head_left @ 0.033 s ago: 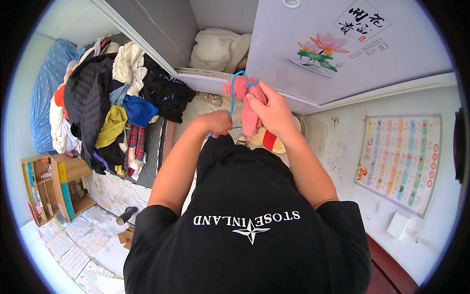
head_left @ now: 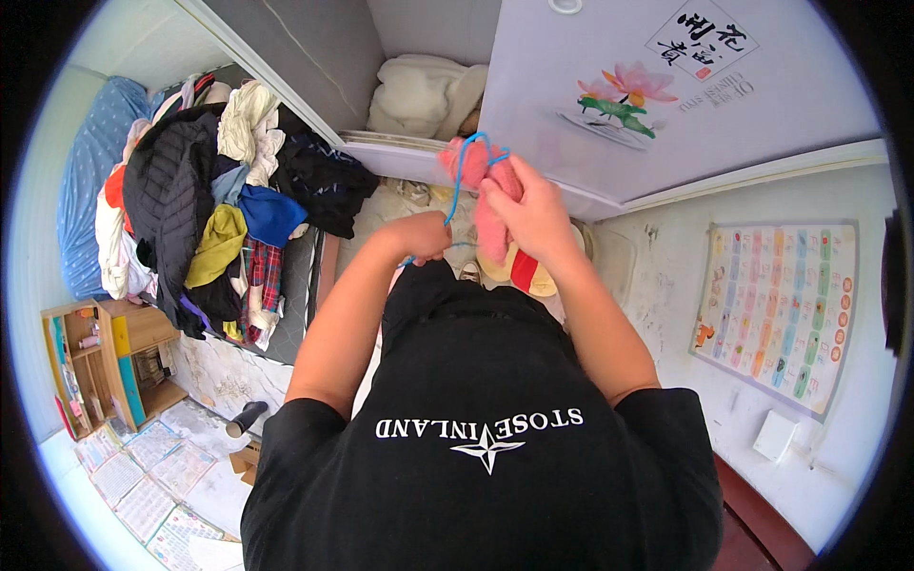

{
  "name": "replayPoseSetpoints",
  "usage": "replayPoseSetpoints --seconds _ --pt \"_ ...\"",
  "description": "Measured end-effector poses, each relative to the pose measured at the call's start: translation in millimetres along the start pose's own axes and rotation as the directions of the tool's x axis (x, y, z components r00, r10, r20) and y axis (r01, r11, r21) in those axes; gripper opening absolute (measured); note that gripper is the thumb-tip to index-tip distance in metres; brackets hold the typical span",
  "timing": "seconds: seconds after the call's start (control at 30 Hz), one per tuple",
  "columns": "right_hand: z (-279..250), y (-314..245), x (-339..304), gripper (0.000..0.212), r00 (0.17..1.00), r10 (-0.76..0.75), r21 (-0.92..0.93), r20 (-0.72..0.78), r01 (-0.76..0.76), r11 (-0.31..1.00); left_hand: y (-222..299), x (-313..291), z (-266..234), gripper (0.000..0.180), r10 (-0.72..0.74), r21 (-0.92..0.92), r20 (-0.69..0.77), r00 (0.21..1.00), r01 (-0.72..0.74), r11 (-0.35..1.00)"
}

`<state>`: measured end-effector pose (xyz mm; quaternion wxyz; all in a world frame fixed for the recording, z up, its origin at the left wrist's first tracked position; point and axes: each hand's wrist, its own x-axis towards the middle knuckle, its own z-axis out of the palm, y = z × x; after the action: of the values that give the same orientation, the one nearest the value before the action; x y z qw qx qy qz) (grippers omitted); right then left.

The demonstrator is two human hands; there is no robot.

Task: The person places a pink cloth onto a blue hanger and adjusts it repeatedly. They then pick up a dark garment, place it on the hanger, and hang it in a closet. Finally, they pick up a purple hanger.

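Left of centre, the left hand is curled round the blue cord, likely to control slack. Mid-frame, the cord loops about the upper part of the pink cloth; right hand grips that cloth from its right, probably to steady it.

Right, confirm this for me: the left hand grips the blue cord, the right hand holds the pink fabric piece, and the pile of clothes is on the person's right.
Not quite: the pile of clothes is on the person's left, as the head view shows. The left hand does grip the blue cord, and the right hand holds the pink fabric piece.
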<state>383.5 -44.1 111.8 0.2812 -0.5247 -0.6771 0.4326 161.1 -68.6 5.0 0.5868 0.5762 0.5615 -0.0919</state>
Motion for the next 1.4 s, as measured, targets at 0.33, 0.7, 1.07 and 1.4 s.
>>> replayPoseSetpoints --seconds 0.33,0.7,1.07,1.4 --pt "-44.8 34.9 20.8 0.016 0.983 0.166 0.652 -0.078 -0.075 0.754 -32.8 -76.1 -97.0 0.110 0.575 -0.634 0.068 0.815 -0.410 0.656" --pt "-44.9 59.7 5.8 0.030 0.920 0.284 0.807 0.270 -0.377 0.455 -8.5 -80.8 43.1 0.080 0.560 -0.890 -0.176 0.810 -0.373 0.260" --pt "-100.2 91.9 19.1 0.029 0.930 0.282 0.876 0.235 -0.329 0.353 -17.8 -105.9 49.1 0.100 0.492 -0.796 -0.151 0.857 -0.401 0.454" --pt "-97.2 64.3 22.3 0.054 0.930 0.175 0.678 0.323 -0.357 0.642 -5.5 -105.3 54.6 0.098 0.530 -0.792 -0.162 0.832 -0.430 0.434"
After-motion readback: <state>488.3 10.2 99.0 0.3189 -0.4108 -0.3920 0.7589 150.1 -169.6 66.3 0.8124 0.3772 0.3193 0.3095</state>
